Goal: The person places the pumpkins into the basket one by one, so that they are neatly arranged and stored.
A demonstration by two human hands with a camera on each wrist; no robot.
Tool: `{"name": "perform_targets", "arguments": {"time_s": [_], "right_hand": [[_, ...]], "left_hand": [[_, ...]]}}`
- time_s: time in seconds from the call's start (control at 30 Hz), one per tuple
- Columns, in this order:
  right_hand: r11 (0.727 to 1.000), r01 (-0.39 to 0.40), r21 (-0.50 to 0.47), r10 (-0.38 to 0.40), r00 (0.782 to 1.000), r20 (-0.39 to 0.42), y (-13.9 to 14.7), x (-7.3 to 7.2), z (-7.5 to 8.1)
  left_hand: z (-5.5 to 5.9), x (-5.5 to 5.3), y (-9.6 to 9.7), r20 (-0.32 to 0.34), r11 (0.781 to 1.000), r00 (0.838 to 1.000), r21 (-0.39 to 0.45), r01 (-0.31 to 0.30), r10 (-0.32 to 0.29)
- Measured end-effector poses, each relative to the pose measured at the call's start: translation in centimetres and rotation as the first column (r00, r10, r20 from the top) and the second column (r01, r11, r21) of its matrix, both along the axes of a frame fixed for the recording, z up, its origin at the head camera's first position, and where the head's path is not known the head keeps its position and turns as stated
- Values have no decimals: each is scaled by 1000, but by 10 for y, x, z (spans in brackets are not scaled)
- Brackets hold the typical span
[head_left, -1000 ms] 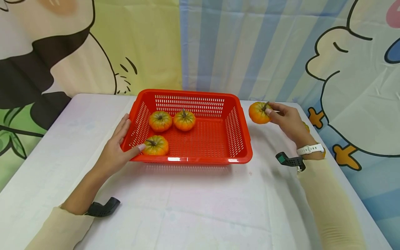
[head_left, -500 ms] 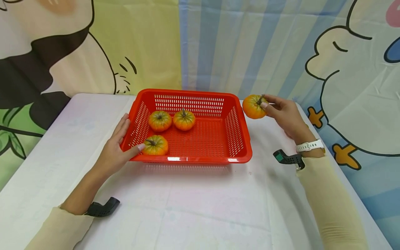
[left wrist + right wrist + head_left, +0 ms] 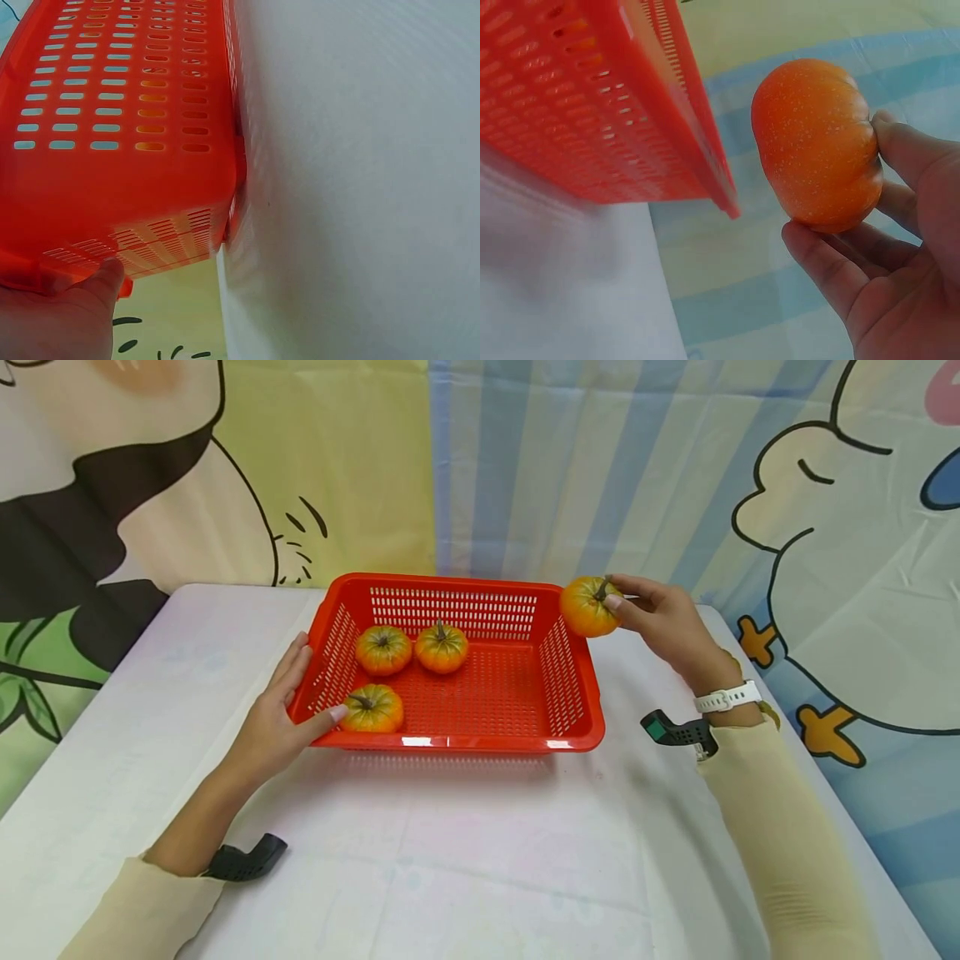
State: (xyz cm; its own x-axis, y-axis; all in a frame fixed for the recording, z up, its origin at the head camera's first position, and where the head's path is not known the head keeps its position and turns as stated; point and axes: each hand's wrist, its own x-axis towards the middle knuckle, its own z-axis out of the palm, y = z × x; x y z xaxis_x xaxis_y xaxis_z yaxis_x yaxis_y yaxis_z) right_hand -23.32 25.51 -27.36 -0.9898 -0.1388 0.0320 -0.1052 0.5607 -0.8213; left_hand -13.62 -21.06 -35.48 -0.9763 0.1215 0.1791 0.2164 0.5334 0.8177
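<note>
A red slotted plastic basket [image 3: 450, 745] stands on the table. Inside it are three small orange pumpkins: one at the back left [image 3: 383, 650], one beside it [image 3: 442, 647], and one at the front left [image 3: 373, 708]. My left hand [image 3: 273, 727] grips the basket's left end, thumb over the rim and fingers along the outside. At the back right corner my right hand [image 3: 663, 620] pinches another pumpkin [image 3: 588, 608] near its stem, raised and overlapping the rim in the head view. From the right wrist, this pumpkin [image 3: 814, 146] shows just outside the basket wall.
White cloth covers the table [image 3: 480, 860]. A printed cartoon curtain [image 3: 517, 468] hangs right behind its far edge. Behind the right wrist, a sliver of something orange-yellow [image 3: 769, 715] peeks out, mostly hidden by the watch strap [image 3: 727, 697] and sleeve.
My right hand has lifted the pumpkin and carried it left, from beside the basket to over its back right corner. The left hand and basket have stayed put.
</note>
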Motion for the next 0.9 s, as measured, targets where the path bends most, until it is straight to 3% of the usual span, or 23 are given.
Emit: {"name": "perform_targets", "arguments": {"time_s": [0.3,0.7,0.9], "right_hand": [[997,-78,-24,76,995,-61,-20,-4,8],[977,-161,-137,150,985,-83,-45,-4,16],[972,-188,-143,178,981,-78,-52,-8,13]], "left_hand": [[0,0,-1,4,1000,1000,-2,-2,2],[3,2,1,1,1000,1000,-2,-4,4],[3,2,1,4,1000,1000,-1,-5,5]]}}
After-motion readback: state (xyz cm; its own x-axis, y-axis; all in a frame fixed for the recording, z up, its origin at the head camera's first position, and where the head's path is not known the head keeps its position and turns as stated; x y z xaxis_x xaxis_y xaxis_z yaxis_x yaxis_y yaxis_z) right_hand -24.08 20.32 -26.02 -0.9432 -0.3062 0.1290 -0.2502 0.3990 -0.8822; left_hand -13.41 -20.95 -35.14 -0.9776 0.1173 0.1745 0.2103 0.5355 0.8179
